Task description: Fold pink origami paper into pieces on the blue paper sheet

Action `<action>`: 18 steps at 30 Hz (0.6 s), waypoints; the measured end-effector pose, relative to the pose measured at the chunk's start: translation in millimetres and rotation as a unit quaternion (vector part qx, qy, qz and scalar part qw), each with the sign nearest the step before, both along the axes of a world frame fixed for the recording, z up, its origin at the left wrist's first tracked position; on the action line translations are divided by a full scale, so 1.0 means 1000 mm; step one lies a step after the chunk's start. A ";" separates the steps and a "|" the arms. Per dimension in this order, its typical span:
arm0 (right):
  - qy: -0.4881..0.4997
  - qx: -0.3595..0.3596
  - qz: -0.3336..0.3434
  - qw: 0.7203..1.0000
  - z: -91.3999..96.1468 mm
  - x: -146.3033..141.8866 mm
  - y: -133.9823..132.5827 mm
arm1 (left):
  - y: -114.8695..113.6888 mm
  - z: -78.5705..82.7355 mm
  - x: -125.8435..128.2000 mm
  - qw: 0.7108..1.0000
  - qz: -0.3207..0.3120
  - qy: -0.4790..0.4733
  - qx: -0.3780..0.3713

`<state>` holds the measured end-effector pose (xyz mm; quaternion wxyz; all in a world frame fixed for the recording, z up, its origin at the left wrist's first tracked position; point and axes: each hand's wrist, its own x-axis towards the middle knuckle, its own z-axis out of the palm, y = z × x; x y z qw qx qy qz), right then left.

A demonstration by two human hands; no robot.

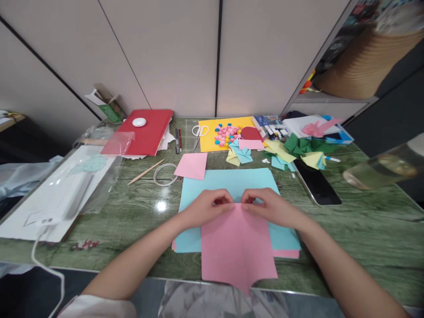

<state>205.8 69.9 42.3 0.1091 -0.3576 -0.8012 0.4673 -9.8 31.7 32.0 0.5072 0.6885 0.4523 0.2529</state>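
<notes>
Scissors (pixel 199 133) and folded papers (pixel 300 144) mark this craft desk (pixel 374 238) (home or office, unclear).

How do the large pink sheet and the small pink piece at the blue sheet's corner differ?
The large pink sheet is clearly bigger than the small pink piece. The left hand and right hand pinch the large sheet's top edge; the small piece lies unheld, overlapping the blue sheet. The large sheet bends; the small piece looks flat. Both are pink.
</notes>
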 end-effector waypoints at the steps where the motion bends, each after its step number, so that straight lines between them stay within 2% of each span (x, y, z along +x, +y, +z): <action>1: -0.001 -0.001 -0.007 1.000 -0.002 0.003 0.004 | 0.004 -0.001 -0.003 1.000 -0.010 0.016 -0.002; 3: 0.005 -0.003 -0.019 1.000 -0.007 0.008 0.012 | 0.011 -0.005 -0.010 0.996 -0.039 0.077 -0.005; 6: 0.004 -0.016 -0.032 0.999 -0.018 0.013 0.023 | 0.021 -0.010 -0.018 0.994 -0.022 0.106 0.005; 12: 0.003 -0.033 -0.061 0.998 -0.033 0.015 0.033 | 0.025 -0.019 -0.023 0.991 0.003 0.129 0.023; 18: 0.013 -0.037 -0.063 0.997 -0.037 0.015 0.034 | 0.024 -0.021 -0.023 0.991 0.016 0.132 0.024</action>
